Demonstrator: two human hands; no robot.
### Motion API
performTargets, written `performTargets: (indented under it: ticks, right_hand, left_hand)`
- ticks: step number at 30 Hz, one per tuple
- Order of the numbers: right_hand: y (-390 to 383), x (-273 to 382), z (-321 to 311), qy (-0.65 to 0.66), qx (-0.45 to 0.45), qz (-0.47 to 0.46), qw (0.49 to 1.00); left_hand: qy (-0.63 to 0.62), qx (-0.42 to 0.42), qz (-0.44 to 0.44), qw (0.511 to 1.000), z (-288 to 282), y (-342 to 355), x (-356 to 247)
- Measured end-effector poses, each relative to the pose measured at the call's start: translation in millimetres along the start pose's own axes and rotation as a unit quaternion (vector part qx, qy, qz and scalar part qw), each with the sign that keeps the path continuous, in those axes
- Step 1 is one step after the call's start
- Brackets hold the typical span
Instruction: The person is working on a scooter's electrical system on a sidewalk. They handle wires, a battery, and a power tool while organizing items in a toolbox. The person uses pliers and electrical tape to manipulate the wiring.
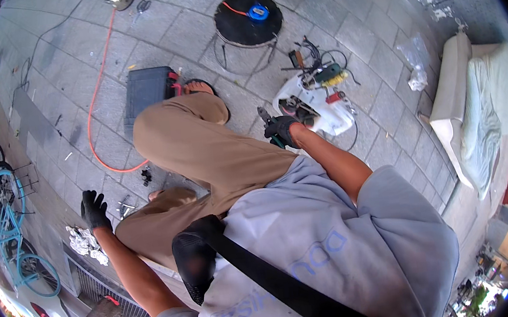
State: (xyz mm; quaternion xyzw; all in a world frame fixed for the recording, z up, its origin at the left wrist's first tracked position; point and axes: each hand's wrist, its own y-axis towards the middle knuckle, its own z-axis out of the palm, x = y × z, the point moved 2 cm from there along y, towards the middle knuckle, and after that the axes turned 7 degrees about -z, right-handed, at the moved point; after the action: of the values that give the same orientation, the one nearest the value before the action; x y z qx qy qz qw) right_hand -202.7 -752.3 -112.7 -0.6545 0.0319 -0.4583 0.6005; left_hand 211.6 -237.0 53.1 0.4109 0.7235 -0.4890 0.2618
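Observation:
My left hand (94,210), in a black glove, is held out beside my left knee with its fingers apart and nothing in them. Below it lies a crumpled white rag or paper (87,245). Some small metal pieces (125,209) are on the paving nearby. My right hand (285,131), also gloved in black, is closed around pliers (264,115) with green handles, their jaws pointing up and away from me. Just right of that hand is a white plastic bag (340,118) with several tools and cables lying on it.
A dark hard case (149,88) stands by my foot, with an orange hose (91,130) curving past it. Farther off, a blue reel (258,12) rests on a round black disc (233,26). At right is a pale armchair (450,117); at left, a blue bicycle (5,202).

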Motion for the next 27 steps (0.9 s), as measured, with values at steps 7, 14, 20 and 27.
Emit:
performTargets:
  ticks: [7, 14, 20, 27]
  right_hand:
    - [-29.4, -47.9, -36.8, -0.554, 0.091, -0.323, 0.762]
    - [52.6, -115.7, -108.9, 0.491, 0.051, -0.192, 0.848]
    - [32.3, -44.6, -70.6, 0.503, -0.119, -0.114, 0.848]
    - [-38.7, -7.9, -46.0, 0.071, -0.112, -0.046, 0.990]
  left_hand:
    - [0.086, 0.060, 0.038, 0.994, 46.3, -7.3, -26.8]
    - [0.112, 0.070, 0.056, 0.990, 74.8, -4.9, -31.9]
    - [0.142, 0.049, 0.046, 0.988, 56.9, 2.1, -21.9]
    - [0.138, 0.041, 0.007, 0.990, 57.4, 18.9, -10.8]
